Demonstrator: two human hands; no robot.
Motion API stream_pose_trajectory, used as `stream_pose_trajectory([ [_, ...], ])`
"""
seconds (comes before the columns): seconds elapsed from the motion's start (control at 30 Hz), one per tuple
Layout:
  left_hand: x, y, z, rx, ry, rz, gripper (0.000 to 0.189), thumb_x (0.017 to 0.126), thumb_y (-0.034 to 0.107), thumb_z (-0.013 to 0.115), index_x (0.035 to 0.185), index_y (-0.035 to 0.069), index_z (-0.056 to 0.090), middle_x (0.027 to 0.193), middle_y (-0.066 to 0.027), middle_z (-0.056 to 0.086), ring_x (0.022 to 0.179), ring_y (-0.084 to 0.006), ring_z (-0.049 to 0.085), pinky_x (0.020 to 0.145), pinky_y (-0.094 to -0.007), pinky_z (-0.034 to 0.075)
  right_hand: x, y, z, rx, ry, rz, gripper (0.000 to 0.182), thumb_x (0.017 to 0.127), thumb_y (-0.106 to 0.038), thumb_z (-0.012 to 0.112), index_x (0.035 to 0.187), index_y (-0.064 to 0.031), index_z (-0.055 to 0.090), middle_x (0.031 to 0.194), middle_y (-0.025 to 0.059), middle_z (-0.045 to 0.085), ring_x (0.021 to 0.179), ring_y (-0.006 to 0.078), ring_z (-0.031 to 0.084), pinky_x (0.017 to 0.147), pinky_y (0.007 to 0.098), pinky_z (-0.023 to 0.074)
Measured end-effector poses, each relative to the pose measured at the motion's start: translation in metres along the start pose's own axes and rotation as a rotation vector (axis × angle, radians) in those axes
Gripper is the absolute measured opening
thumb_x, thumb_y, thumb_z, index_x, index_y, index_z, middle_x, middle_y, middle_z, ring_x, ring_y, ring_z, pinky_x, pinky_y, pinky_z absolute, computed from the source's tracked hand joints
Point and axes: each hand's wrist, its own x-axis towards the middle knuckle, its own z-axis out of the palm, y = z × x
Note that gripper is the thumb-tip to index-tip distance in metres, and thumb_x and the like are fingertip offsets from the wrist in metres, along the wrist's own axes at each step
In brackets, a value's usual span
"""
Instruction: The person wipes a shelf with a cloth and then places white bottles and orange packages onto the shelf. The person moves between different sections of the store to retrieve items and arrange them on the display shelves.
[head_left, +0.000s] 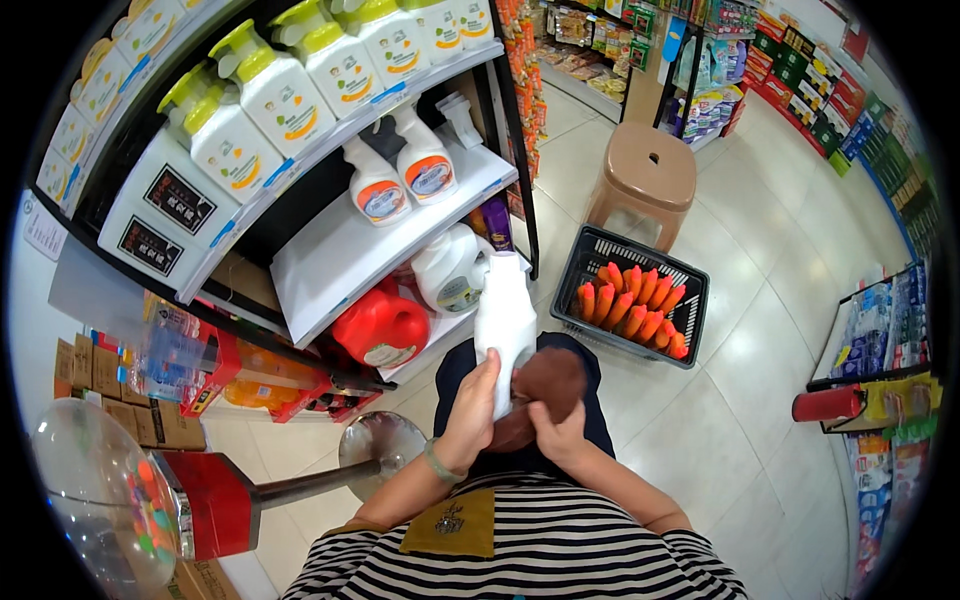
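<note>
My left hand (474, 405) grips a white plastic bottle (505, 311) held upright in front of my body, its narrow neck pointing away from me. A brown cloth (553, 379) is bunched against the bottle's right side, and my right hand (559, 433) holds it. Part of the cloth also hangs below the bottle, between my two hands. Just beyond the bottle, a white jug with a handle (448, 268) and a red detergent jug (381, 326) stand on the bottom shelf. Two white trigger spray bottles (380, 196) with orange labels stand on the white shelf board (322, 251) above.
White pump bottles with green tops (281, 97) line the upper shelf. On the tiled floor, a black basket (631, 346) holds several orange bottles (634, 300), with a brown plastic stool (651, 169) behind it. A red gumball machine (206, 502) stands at my left.
</note>
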Motion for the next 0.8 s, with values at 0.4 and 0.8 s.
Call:
stream_pose_trajectory([
  [0.4,-0.015,-0.013,-0.043,0.493,-0.237,-0.213,0.034,0.097,0.028,0.059,0.073,0.003,0.059,0.062,0.0010,0.056,0.054,-0.0107,0.049,0.051,-0.0274,0.040,0.077,0.001,-0.022,-1.054,-0.600,-0.580,0.038,0.083,-0.037,0.059,0.104,-0.0062,0.066,0.110,0.0082,0.066,0.108,0.0268,0.061,0.109,0.0482,0.0348],
  [0.8,-0.033,0.017,-0.040,0.619,-0.219,0.055,0.030,0.088,0.021,0.074,0.106,-0.002,0.069,0.093,-0.0035,0.070,0.081,-0.0084,0.061,0.074,-0.0263,0.050,0.127,-0.029,-0.034,-0.987,-0.119,-0.977,0.016,0.072,-0.014,0.069,0.083,-0.0047,0.063,0.093,0.0075,0.065,0.092,0.0286,0.063,0.092,0.0483,0.0490],
])
